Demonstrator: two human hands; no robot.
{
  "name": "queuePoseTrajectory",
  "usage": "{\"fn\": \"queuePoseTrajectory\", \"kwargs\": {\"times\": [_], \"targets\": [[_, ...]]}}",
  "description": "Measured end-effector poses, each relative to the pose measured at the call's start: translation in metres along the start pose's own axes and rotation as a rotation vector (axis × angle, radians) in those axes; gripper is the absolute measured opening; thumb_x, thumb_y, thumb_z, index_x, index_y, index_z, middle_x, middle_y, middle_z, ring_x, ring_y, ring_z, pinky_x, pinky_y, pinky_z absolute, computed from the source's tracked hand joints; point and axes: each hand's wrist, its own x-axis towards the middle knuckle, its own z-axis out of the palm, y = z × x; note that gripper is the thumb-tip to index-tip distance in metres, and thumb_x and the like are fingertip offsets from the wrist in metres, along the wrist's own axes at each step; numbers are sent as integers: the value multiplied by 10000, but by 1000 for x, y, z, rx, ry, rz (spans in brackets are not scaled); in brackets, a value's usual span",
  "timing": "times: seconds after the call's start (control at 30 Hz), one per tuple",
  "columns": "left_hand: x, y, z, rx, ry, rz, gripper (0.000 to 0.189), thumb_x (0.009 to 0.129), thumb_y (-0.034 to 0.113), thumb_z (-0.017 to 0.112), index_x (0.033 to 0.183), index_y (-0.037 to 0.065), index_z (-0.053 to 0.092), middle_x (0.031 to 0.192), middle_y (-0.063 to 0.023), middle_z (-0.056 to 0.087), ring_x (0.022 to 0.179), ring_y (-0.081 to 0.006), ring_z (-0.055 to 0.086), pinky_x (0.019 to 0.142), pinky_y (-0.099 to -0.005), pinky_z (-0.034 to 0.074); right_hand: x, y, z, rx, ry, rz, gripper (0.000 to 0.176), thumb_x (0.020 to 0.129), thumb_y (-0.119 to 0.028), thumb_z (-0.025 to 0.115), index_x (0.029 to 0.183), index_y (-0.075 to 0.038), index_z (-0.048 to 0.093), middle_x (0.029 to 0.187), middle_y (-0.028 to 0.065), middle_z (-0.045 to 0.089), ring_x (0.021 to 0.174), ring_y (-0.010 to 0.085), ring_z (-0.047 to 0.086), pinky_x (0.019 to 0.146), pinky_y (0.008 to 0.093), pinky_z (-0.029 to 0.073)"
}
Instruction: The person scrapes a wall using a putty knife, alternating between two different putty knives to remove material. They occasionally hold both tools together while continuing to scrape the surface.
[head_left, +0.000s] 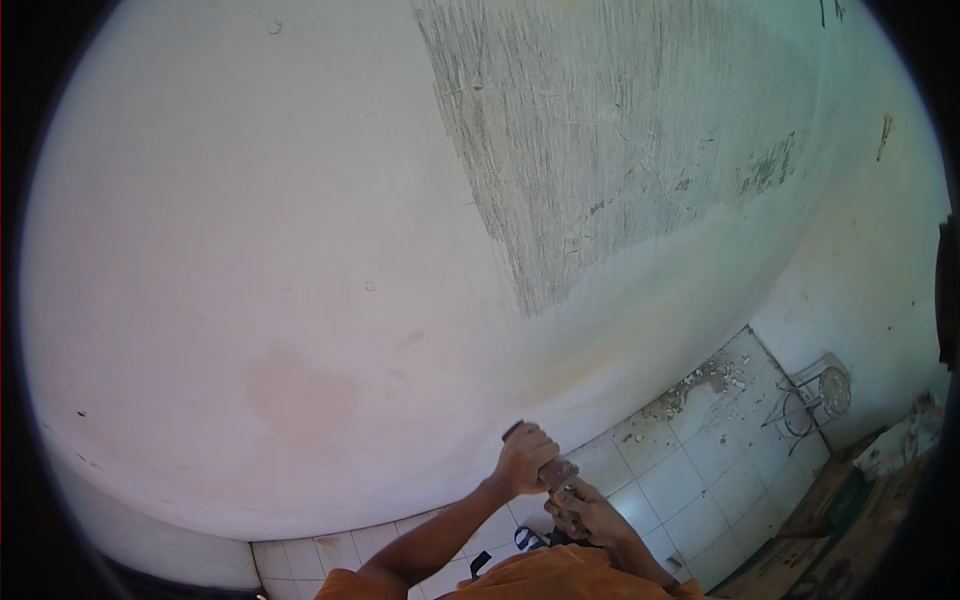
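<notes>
My left hand (525, 462) is wrapped round the dark handle of a scraper (561, 473). The handle's end sticks out above the fist, and the broad grey-brown blade points down to the right. Just below the blade, my right hand (588, 513) has its fingers curled and its thumb close to the blade's edge. Whether it pinches the blade or a small greyish piece is too small to tell. Both hands are in front of my orange shirt, low in view. Before me rises a white wall (300, 250) with a roughly scraped grey patch (570, 150).
Pale flakes and debris (690, 395) lie along the wall's foot on the white tiled floor (690, 480). A metal-framed stool (825, 392) stands in the right corner. Cardboard boxes (790, 560) and a white plastic bag (900, 445) sit at lower right.
</notes>
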Motion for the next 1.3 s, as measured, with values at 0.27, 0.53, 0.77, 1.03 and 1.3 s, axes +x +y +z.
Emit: {"fn": "queuePoseTrajectory", "kwargs": {"times": [0.27,0.53,0.77,1.03,1.3], "targets": [[139,54,-95,259,-96,269,293,470,237,695,637,121,483,633,-10,477,642,-194,509,690,-331,392,-7,-92,36,-11,-200,-373,218,967,-210,485,1060,-13,469,633,30,465,429,55,348,367,208,263],[197,61,-126,458,-183,245,276,424,239,696,583,137,495,588,6,509,623,-163,531,721,-290,409,9,-141,49,-118,-224,-366,255,984,-298,467,964,-45,447,606,20,435,438,67,366,371,218,258],[211,65,-125,405,-102,265,251,456,262,659,579,143,475,567,13,462,573,-158,504,673,-284,397,-4,-160,52,-159,-224,-304,178,966,-210,508,989,-41,459,660,21,466,487,81,404,407,215,303],[200,55,-110,330,102,277,131,606,212,572,571,129,478,540,8,414,550,-144,477,651,-278,393,-4,-172,41,-733,-165,-444,358,986,-345,419,804,-40,465,573,6,414,438,68,340,388,224,242],[198,51,-110,365,166,335,167,558,224,578,531,126,445,526,8,402,524,-150,454,624,-267,394,18,-150,7,-1096,-67,-200,148,832,-201,606,913,-77,595,784,105,582,667,254,573,530,398,435]]}}
